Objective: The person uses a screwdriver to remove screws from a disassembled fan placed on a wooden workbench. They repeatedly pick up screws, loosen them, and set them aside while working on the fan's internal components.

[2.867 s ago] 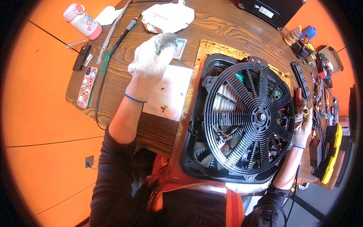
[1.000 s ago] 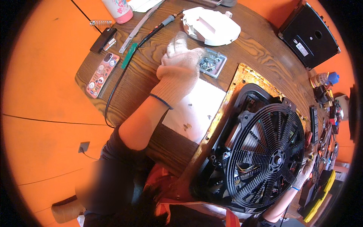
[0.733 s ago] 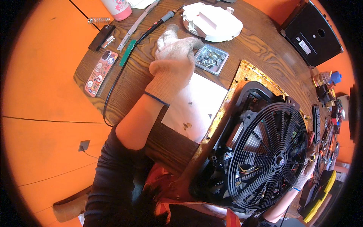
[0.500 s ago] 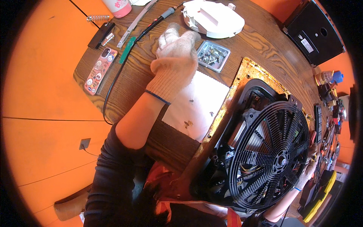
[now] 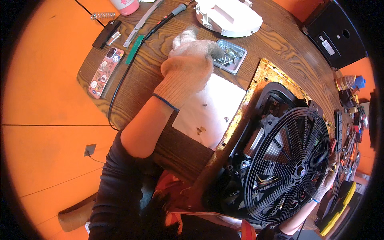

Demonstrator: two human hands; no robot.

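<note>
My left hand (image 5: 192, 56), in a pale knitted glove, hovers over the table with its fingers apart and nothing visible in them. A fingertip reaches the left edge of a small clear tray (image 5: 241, 64) full of screws and metal bits. Below the hand lies a white sheet (image 5: 208, 116) with a few small dark pieces on it. To its right stands an opened appliance, with a black round ribbed fan grille (image 5: 276, 176) and wires inside. Beyond the grille's right edge is my gloved right hand (image 5: 329, 178), its fingers curled and partly hidden; what they hold cannot be made out.
At the far side lies a white plastic cover (image 5: 230, 20). A soldering iron (image 5: 176, 11) with a black cable, a patterned phone (image 5: 105, 74) and a black block (image 5: 107, 34) lie at the left. A black box (image 5: 336, 36) stands far right, with several tools (image 5: 350, 148) nearer.
My left hand has shifted slightly right, its fingertip now overlapping the screw tray's edge. The right hand stays beside the grille. The whole view has moved a little.
</note>
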